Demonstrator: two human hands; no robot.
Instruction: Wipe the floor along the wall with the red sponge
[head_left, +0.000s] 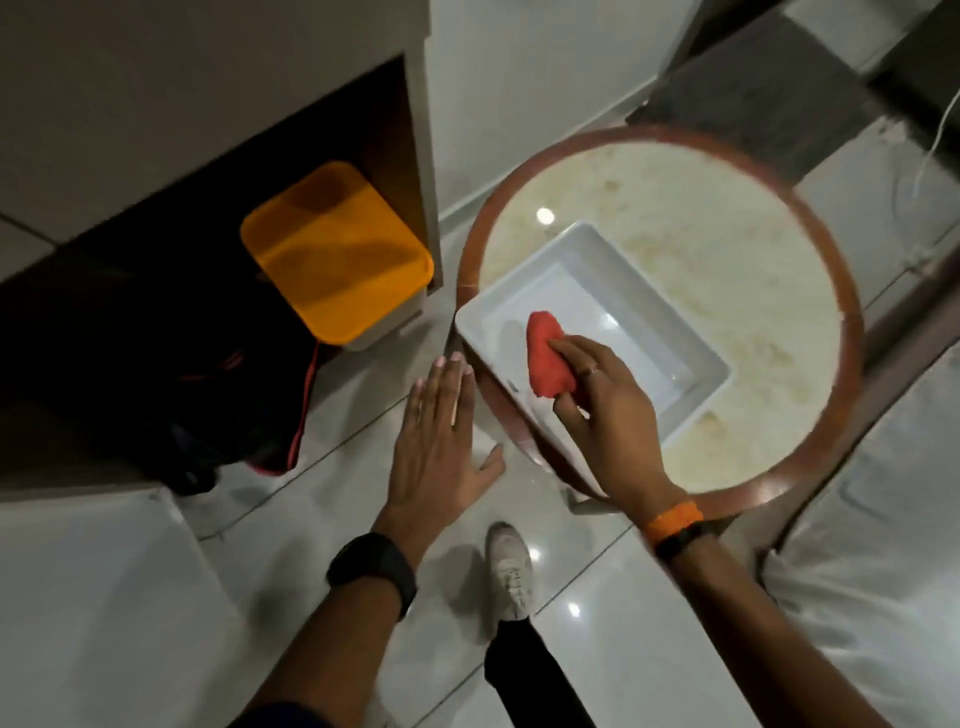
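Note:
My right hand (605, 415) grips the red sponge (545, 358) and holds it over the near corner of a white rectangular tray (691, 343). The tray rests on a round table (727, 249) with a pale top and a brown rim. My left hand (441, 431) hovers flat with fingers spread, palm down, just left of the tray's corner, holding nothing. The glossy white tiled floor (597, 623) lies below, and a white wall (519, 78) rises behind the table.
A bin with an orange lid (337, 249) sits in a dark cabinet recess at the left, beside a black bag with red trim (249, 415). My shoe (509, 571) stands on the floor. White fabric (872, 597) lies at the right; a white surface (98, 597) at the lower left.

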